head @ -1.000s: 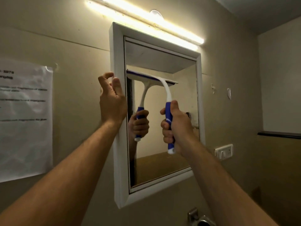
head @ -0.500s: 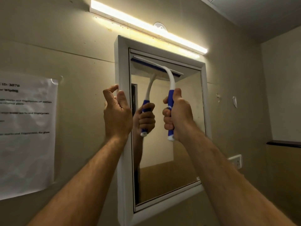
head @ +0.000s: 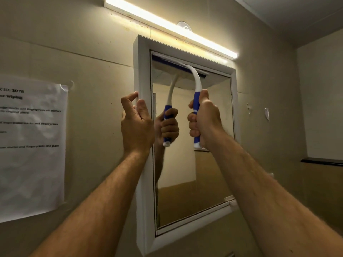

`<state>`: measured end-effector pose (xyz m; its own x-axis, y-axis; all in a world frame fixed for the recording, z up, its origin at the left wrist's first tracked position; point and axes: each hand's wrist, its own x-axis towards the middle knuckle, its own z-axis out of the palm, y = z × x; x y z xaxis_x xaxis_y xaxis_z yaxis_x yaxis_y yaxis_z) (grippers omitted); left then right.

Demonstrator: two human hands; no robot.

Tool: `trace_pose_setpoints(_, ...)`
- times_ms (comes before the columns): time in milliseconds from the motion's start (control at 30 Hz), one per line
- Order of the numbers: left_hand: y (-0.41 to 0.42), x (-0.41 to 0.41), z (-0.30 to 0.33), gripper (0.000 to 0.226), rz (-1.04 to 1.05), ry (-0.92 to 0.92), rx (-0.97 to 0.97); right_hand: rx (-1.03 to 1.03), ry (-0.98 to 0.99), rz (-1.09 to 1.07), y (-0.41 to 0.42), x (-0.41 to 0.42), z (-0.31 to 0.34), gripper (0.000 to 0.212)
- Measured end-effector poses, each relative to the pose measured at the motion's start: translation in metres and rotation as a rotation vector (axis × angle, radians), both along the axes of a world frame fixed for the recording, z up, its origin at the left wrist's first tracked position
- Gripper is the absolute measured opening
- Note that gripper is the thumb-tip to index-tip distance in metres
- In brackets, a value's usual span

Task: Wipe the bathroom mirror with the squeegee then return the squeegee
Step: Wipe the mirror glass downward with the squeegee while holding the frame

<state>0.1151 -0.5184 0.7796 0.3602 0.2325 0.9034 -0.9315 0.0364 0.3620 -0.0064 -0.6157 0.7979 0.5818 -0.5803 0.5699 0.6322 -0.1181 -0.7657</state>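
The right hand [head: 206, 121] is gripping the blue part of the squeegee [head: 195, 84] handle in a closed fist, and the white neck is curving up to the blade, which is lying against the glass along the top edge of the mirror [head: 209, 164]. The left hand [head: 136, 123] is bracing the mirror's white frame [head: 143, 191] on its left side, thumb resting on the frame's front and fingers curling toward its outer edge. A lit strip light [head: 167, 25] is glowing above, and a printed sheet [head: 31, 145] is hanging on the wall to the left.
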Motion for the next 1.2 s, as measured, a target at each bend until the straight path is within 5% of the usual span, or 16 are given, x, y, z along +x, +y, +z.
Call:
trace_pose_setpoints(267, 0.002, 0.000, -0.016, 0.039, 0.039, 0.035, 0.073, -0.004, 0.093, -0.034, -0.003, 0.005, -0.077, 0.052)
trace_pose_setpoints(567, 0.003, 0.001, -0.040, 0.048, 0.024, 0.057, 0.088, -0.009, 0.110, -0.043, 0.000, -0.008, -0.069, 0.050)
trace_pose_setpoints(867, 0.002, 0.002, -0.068, 0.044, -0.040, 0.098, 0.065, -0.021, 0.186, -0.091, 0.000, -0.014, -0.144, 0.054)
trace_pose_setpoints(1200, 0.003, 0.001, -0.075, 0.046, -0.031, 0.091, 0.043, -0.027, 0.188, -0.108, 0.002, -0.019, -0.120, 0.052)
